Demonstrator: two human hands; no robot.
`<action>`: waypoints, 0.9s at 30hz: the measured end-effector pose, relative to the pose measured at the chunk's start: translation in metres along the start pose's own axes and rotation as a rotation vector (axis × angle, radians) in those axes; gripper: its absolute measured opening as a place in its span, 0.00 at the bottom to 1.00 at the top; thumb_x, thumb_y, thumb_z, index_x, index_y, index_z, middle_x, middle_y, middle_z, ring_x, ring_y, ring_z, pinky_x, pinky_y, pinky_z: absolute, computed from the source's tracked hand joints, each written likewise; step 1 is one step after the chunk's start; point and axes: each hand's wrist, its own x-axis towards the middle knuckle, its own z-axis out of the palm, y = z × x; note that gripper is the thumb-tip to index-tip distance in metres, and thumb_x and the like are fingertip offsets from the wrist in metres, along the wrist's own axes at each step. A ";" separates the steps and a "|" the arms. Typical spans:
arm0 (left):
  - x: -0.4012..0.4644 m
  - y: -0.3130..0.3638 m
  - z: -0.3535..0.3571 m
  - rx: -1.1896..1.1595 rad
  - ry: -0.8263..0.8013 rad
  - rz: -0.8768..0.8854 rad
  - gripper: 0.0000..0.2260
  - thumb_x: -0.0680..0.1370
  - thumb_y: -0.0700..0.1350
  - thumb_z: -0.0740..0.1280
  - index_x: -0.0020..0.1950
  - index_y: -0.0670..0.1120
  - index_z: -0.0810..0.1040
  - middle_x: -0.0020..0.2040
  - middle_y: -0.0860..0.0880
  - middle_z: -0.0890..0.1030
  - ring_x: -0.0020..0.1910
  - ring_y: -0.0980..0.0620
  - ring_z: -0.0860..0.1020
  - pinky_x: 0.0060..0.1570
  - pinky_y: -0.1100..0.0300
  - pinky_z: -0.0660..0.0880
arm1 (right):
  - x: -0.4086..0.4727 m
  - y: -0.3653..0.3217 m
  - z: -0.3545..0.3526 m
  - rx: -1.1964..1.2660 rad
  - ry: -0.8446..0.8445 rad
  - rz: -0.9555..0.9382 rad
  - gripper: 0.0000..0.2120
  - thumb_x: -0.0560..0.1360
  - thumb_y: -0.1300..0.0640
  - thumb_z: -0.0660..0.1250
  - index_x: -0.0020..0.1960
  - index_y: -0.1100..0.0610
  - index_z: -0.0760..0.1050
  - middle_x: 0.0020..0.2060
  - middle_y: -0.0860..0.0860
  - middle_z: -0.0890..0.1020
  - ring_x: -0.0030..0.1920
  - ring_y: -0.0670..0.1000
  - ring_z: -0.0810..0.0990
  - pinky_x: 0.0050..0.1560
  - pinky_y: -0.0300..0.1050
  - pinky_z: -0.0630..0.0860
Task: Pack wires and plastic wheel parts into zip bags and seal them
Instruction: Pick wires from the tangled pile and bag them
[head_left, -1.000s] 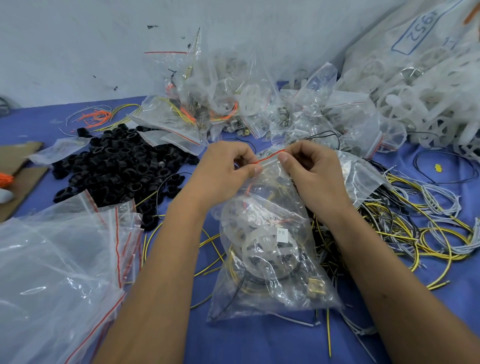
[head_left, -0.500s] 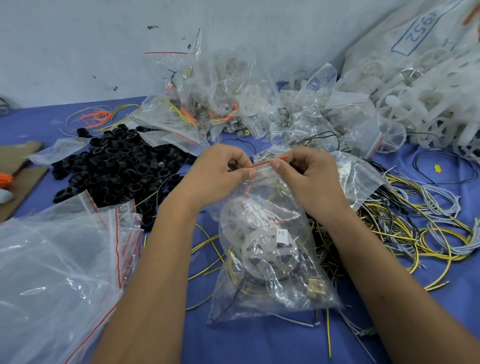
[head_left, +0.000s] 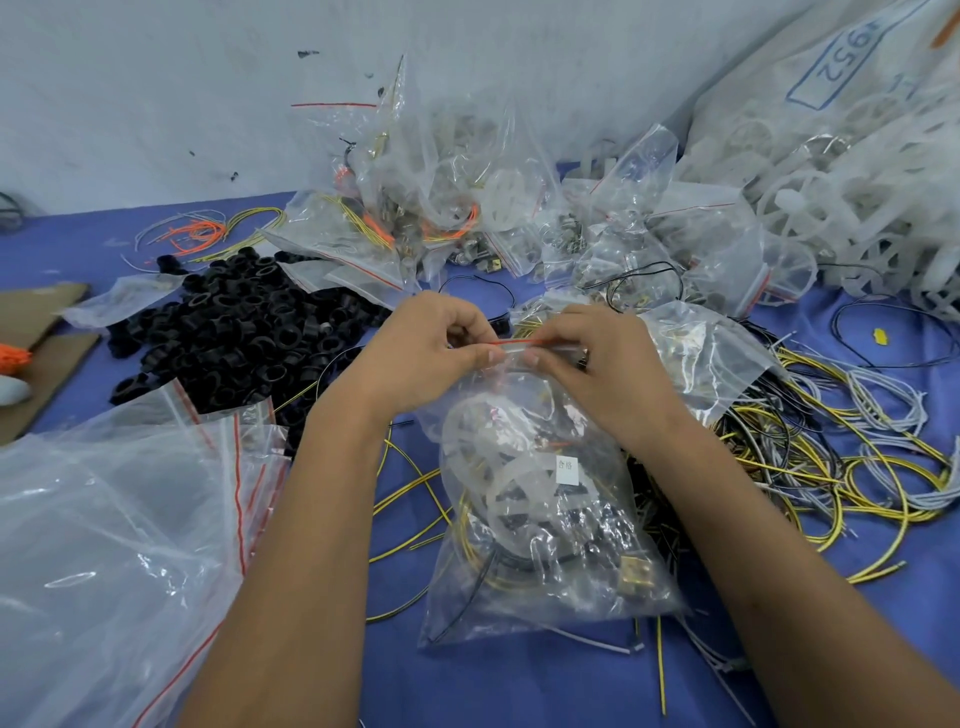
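A clear zip bag (head_left: 540, 525) lies on the blue table in front of me, filled with white plastic wheel parts, yellow and black wires and a small brass piece. Its red zip strip (head_left: 519, 343) runs across the top. My left hand (head_left: 426, 353) pinches the strip's left end between thumb and fingers. My right hand (head_left: 592, 364) pinches the strip just right of the middle. The two thumbs nearly touch.
A stack of empty zip bags (head_left: 119, 519) lies at the left. Black rings (head_left: 234, 332) are heaped behind it. Filled bags (head_left: 441, 208) pile up at the back. Loose yellow and grey wires (head_left: 857, 447) spread at the right; white wheels (head_left: 831, 197) fill the far right corner.
Both hands have moved closer together along the red strip, and the strip has dropped a little lower and lies more level. The bag itself stays in place.
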 end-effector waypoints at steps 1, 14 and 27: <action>0.000 -0.001 0.000 -0.010 -0.008 -0.002 0.08 0.76 0.42 0.77 0.39 0.52 0.84 0.36 0.53 0.85 0.37 0.56 0.82 0.41 0.62 0.76 | 0.000 -0.001 0.000 -0.012 -0.006 -0.026 0.04 0.75 0.57 0.76 0.48 0.57 0.86 0.40 0.47 0.83 0.43 0.48 0.78 0.48 0.44 0.74; -0.007 -0.014 -0.009 -0.131 0.005 -0.017 0.05 0.72 0.38 0.79 0.39 0.47 0.87 0.35 0.51 0.85 0.36 0.59 0.79 0.43 0.64 0.75 | -0.002 -0.004 0.003 -0.016 0.012 -0.068 0.03 0.73 0.56 0.77 0.45 0.55 0.85 0.40 0.46 0.83 0.44 0.51 0.77 0.52 0.50 0.73; -0.003 -0.001 0.007 -0.160 0.016 0.069 0.10 0.70 0.48 0.80 0.39 0.43 0.84 0.35 0.46 0.82 0.37 0.54 0.78 0.43 0.50 0.78 | -0.002 -0.004 0.004 -0.018 0.015 -0.085 0.01 0.74 0.57 0.76 0.45 0.54 0.85 0.39 0.46 0.83 0.44 0.53 0.77 0.52 0.52 0.73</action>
